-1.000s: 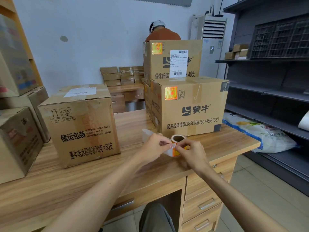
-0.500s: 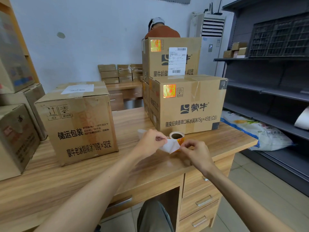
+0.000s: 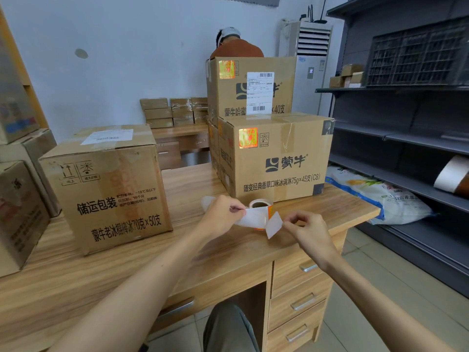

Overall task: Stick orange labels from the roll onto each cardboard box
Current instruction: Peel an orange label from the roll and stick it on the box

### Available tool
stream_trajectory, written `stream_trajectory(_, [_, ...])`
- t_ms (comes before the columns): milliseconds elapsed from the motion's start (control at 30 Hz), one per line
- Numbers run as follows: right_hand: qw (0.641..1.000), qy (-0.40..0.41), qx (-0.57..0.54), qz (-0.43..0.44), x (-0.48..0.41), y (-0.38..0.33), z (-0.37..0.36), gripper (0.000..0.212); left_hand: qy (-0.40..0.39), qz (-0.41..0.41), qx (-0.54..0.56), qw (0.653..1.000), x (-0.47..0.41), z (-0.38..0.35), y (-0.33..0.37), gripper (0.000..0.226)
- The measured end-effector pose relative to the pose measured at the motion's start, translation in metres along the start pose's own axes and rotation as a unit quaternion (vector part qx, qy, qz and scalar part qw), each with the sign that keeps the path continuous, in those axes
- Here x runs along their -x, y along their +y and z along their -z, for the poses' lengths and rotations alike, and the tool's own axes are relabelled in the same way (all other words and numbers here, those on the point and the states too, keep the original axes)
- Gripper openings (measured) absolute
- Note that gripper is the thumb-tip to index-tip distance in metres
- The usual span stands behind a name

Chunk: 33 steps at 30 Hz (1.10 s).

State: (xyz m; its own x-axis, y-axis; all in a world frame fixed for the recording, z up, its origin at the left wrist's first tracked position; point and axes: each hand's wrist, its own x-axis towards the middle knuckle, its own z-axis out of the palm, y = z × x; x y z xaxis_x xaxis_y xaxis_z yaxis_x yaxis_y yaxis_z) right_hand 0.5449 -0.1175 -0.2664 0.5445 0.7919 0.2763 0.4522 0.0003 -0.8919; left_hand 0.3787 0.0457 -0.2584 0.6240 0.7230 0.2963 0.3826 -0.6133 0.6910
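A small roll of orange labels (image 3: 260,204) stands on the wooden desk (image 3: 127,270) in front of a cardboard box (image 3: 279,163). My left hand (image 3: 222,215) pinches the white backing strip (image 3: 252,217) that runs off the roll. My right hand (image 3: 305,228) pinches one edge of a peeled label (image 3: 274,224), whose white back faces me. That box carries an orange label (image 3: 248,137). The box stacked behind it (image 3: 253,95) has one too (image 3: 226,69). The left cardboard box (image 3: 109,191) shows no orange label on the sides I see.
More cartons are stacked at the far left (image 3: 17,212). A person in an orange top (image 3: 236,48) sits behind the boxes. Grey shelving (image 3: 406,138) with a white sack (image 3: 380,196) lines the right. Desk drawers (image 3: 299,301) hang below the front edge.
My hands have drawn apart: the right hand has pulled the label off the backing and to the right, while the left keeps hold of the strip.
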Motion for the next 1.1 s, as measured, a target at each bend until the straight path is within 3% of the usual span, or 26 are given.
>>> stream_trajectory(167, [0.999,0.023,-0.014,0.033,0.002,-0.003,0.008,0.014,0.008,0.012,0.003,1.0,0.004,0.006,0.001,0.017])
stream_trajectory(267, [0.99,0.054,0.062,0.116,0.002,-0.011,0.004,0.012,0.041,-0.005,0.018,0.999,0.007,0.012,0.012,0.025])
stream_trajectory(333, [0.964,0.086,0.156,0.197,0.001,-0.02,-0.006,0.016,0.062,0.001,0.057,0.996,0.011,0.018,0.025,0.014])
stream_trajectory(433, [0.915,0.121,0.256,0.286,0.0,-0.034,-0.028,0.019,0.072,0.021,0.113,0.991,0.021,0.026,0.045,0.022])
stream_trajectory(567, [0.868,0.124,0.311,0.366,-0.002,-0.056,-0.054,0.015,0.101,0.036,0.159,0.981,0.034,0.045,0.06,0.023])
stream_trajectory(733, [0.849,0.112,0.327,0.4,-0.003,-0.075,-0.079,0.018,0.135,0.047,0.127,0.982,0.048,0.074,0.052,0.011])
stream_trajectory(833, [0.855,0.091,0.304,0.41,-0.005,-0.082,-0.089,0.024,0.154,0.05,0.104,0.981,0.056,0.092,0.044,0.009])
stream_trajectory(900, [0.883,0.076,0.246,0.393,-0.005,-0.088,-0.092,0.028,0.169,0.042,0.083,0.981,0.065,0.107,0.04,0.009])
stream_trajectory(1000, [0.942,0.044,0.108,0.316,-0.011,-0.099,-0.097,0.025,0.158,0.041,0.045,0.985,0.081,0.132,0.033,0.011])
stream_trajectory(1100, [0.973,-0.03,0.005,0.228,-0.023,-0.113,-0.11,0.021,0.151,0.047,0.05,0.986,0.098,0.157,0.024,0.012])
